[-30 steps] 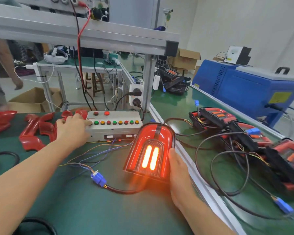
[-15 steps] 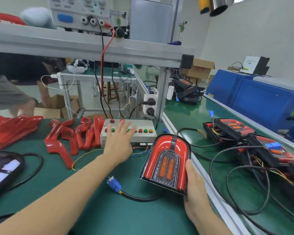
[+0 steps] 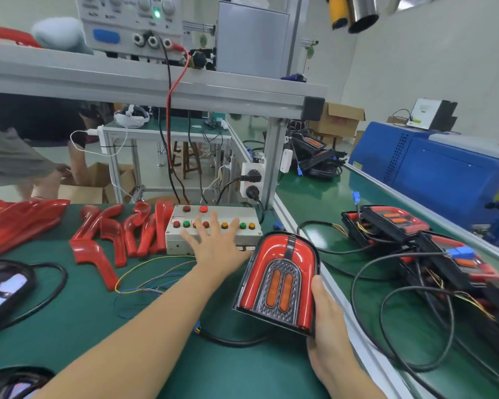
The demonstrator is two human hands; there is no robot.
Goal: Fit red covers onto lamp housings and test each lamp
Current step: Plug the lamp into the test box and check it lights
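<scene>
Now testing: right hand (image 3: 327, 326) clamped on lamp (image 3: 278, 283), left hand (image 3: 216, 246) spread over box (image 3: 213, 228) buttons; next, press one.

- Arch-shaped red lamp w/ black housing (image 3: 278, 283): glossy red plastic cover w/ bright highlights; centre panel has fine textured grey pattern around two smooth orange lenses.
- Loose curved red plastic covers (image 3: 121, 234): glossy, translucent-looking, smooth.
- Dark green bench mat (image 3: 78, 318): matt, smooth, no glare.
- Off-white button box (image 3: 213, 230): painted-looking matt casing, scuffed at front edge; small shiny plastic buttons.
- Grey bench frame w/ extruded rails (image 3: 144, 79): brushed metal look, satin; black plastic end cap.
- Black cables (image 3: 415, 306): smooth rubbery sheath, semi-matt.
- Brown boxes (image 3: 340, 119): plain cardboard, matt.
- Blue cabinet (image 3: 432, 165): painted sheet metal, slight sheen.
</scene>
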